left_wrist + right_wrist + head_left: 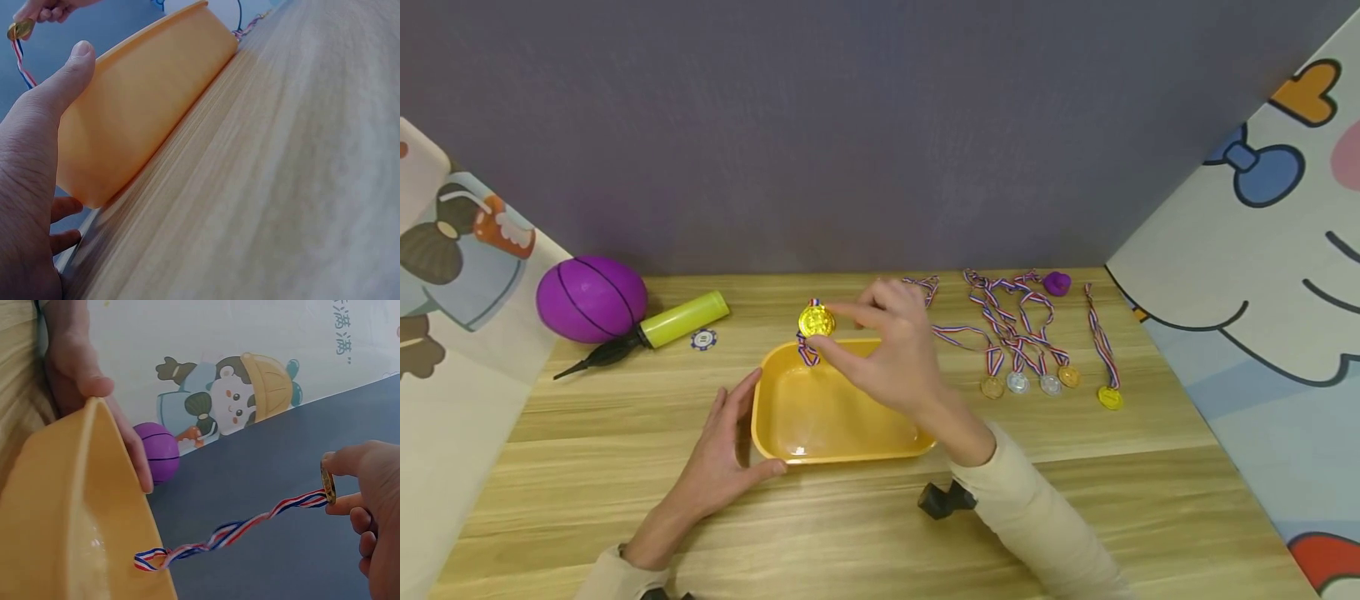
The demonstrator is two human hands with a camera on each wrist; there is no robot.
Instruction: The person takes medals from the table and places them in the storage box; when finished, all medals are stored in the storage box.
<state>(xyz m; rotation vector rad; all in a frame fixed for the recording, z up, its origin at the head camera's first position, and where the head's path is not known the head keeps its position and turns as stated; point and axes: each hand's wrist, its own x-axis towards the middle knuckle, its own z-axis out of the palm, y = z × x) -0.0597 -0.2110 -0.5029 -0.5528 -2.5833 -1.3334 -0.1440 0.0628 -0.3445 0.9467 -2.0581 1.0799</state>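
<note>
My right hand (898,346) pinches a gold medal (816,321) by its edge between thumb and fingertips, above the far left rim of a yellow plastic tub (842,459). From the medal (328,482) a twisted red, white and blue ribbon (240,530) hangs down, its looped end at the tub's rim in the right wrist view. My left hand (718,454) holds the tub's left end, the thumb at the near rim and the fingers along the outer side. In the left wrist view, two fingertips (65,240) show near the tub's bottom corner.
Several medals on ribbons (1018,382) lie right of the tub, with another gold medal (1109,397) farther right. A small purple toy (1057,283) sits behind them. At left are a purple ball (592,298), a yellow-green hand pump (685,320) and a chip (703,339).
</note>
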